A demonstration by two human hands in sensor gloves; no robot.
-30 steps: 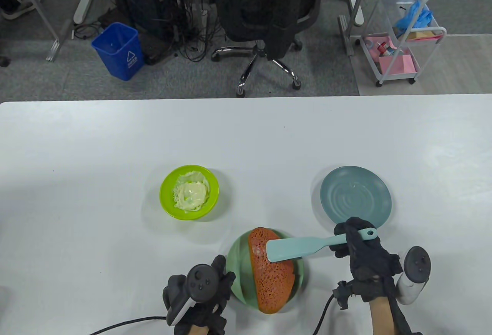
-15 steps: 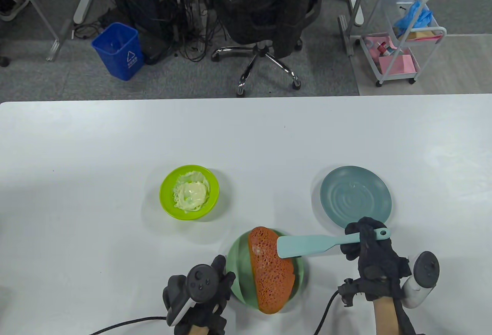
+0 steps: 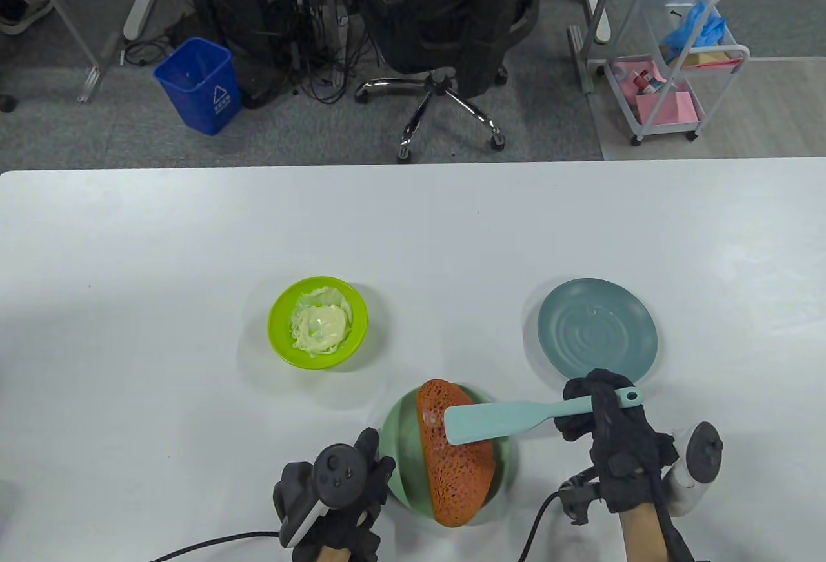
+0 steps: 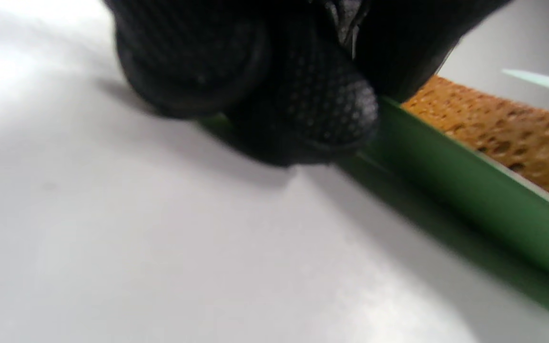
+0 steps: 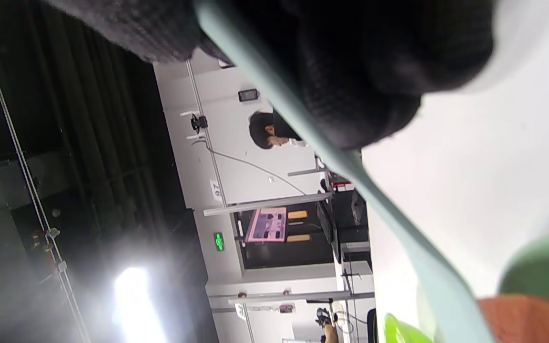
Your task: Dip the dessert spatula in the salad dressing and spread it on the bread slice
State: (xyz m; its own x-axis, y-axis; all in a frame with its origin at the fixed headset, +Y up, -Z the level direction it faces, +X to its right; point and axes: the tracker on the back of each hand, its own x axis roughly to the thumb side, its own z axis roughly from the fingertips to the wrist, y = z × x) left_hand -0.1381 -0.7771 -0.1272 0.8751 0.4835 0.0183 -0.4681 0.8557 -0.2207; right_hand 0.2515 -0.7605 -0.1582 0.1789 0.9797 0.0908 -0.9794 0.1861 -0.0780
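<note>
An orange-brown bread slice (image 3: 455, 459) lies on a green plate (image 3: 399, 439) near the table's front edge. My right hand (image 3: 597, 410) grips the handle of a light-blue dessert spatula (image 3: 490, 423), whose blade lies over the upper part of the bread. My left hand (image 3: 361, 465) rests on the table with fingers against the plate's left rim; the left wrist view shows a fingertip (image 4: 322, 109) touching the green plate rim (image 4: 465, 190) beside the bread (image 4: 498, 128). A lime-green bowl (image 3: 277, 330) of pale salad dressing (image 3: 318, 323) stands to the upper left. The right wrist view shows the spatula (image 5: 350, 166) edge-on.
A blue-grey plate (image 3: 597, 330) lies just behind my right hand. Cables trail off the front edge from both wrists. Beyond the far table edge stand an office chair (image 3: 445, 26), a blue bin (image 3: 197, 84) and a cart (image 3: 677, 59).
The spatula blade slid right across the bread, then back left to its upper part. My right hand followed it. My left hand and the plate stayed put.
</note>
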